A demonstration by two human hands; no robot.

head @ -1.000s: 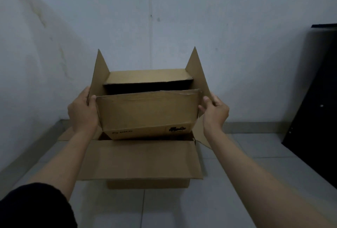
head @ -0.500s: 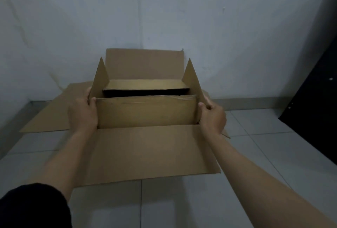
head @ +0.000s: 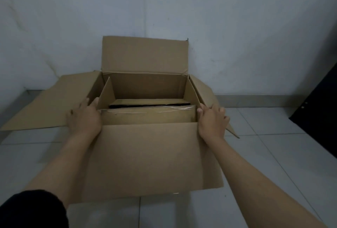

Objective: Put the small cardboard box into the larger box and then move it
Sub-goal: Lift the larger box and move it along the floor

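Note:
The small cardboard box (head: pixel 148 116) sits low inside the larger open box (head: pixel 151 158), with only its taped top edge and two raised side flaps above the rim. My left hand (head: pixel 83 118) presses against its left side, thumb on the left flap. My right hand (head: pixel 212 122) holds its right corner, fingers spread over the larger box's right flap. The small box's lower part is hidden by the larger box's front wall and flap.
The larger box stands on a pale tiled floor (head: pixel 273 164) against a white wall (head: pixel 164 9), all its flaps folded outward. A black panel (head: pixel 319 103) leans at the right. Another wall closes the left side.
The small box has gone down from above the larger box into it. Both hands went down with it, and the view has tilted downward.

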